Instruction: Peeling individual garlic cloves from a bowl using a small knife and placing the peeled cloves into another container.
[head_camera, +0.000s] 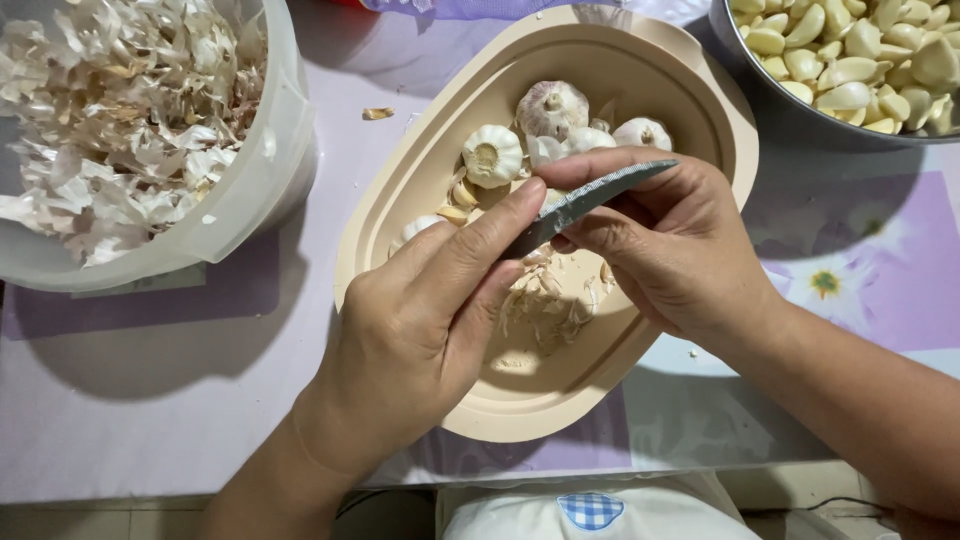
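Over a beige oval tray (700, 100), my right hand (670, 250) grips a small knife (590, 195), its grey blade pointing up to the right. My left hand (420, 320) is closed beside it, thumb resting along the blade's lower end; whatever it holds is hidden by the fingers. In the tray lie several whole garlic bulbs (492, 155), loose cloves and papery skin scraps (545, 310) under my hands.
A translucent white tub (270, 170) full of garlic skins stands at the upper left. A metal bowl (770, 110) of peeled cloves sits at the upper right. A flowered purple cloth (860, 270) covers the table. One skin scrap (377, 113) lies between tub and tray.
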